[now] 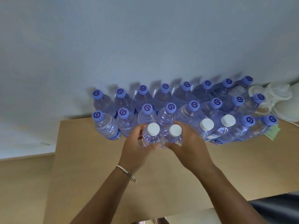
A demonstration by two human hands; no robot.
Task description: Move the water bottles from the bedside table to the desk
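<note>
Several clear water bottles with purple caps (170,108) stand in rows at the back of a tan wooden tabletop (90,167), against the white wall. Two white-capped bottles (217,125) stand in the front row on the right. My left hand (137,143) grips a white-capped bottle (151,135) around its shoulder. My right hand (189,143) grips a second white-capped bottle (174,135) right beside it. Both held bottles are upright, just in front of the rows; their bases are hidden by my hands.
A bundle of white cloth or cord (278,97) lies at the back right by the wall. A pale green paper slip (273,131) sits under the rightmost bottles. A dark object (278,207) shows at the lower right, past the table's front edge.
</note>
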